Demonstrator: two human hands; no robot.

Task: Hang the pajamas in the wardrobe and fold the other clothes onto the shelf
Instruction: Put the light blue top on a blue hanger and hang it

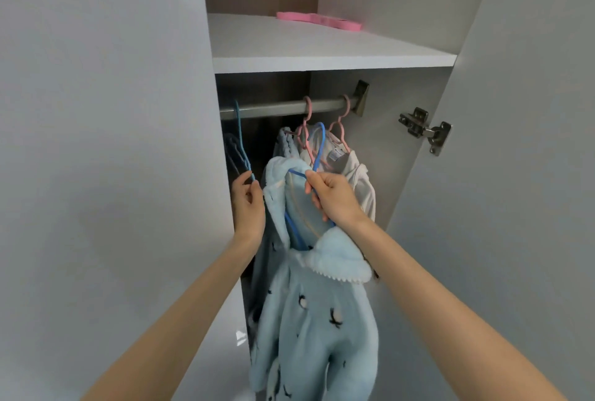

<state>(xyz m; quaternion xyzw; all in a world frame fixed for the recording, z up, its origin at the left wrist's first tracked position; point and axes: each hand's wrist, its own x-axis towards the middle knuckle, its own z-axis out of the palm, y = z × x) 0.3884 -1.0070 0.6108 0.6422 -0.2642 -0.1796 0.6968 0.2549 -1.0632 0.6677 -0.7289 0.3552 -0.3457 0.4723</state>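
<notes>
A fluffy light-blue pajama top [309, 313] with dark prints hangs on a blue hanger [318, 149]. My right hand [335, 197] grips that hanger just below its hook, which is below the grey rail [277, 108] and not on it. My left hand [248, 204] pinches the lower end of an empty teal hanger [240, 139] that hangs at the rail's left end. Two pink hangers [338, 127] on the rail carry a light-blue garment [286, 143] and a white garment [357, 172].
The white shelf [322, 53] above the rail holds a pink flat item [318, 20]. A white door [96, 143] stands at the left, and the open right door [515, 143] carries a metal hinge [425, 130]. Dark hangers [230, 149] sit behind the teal one.
</notes>
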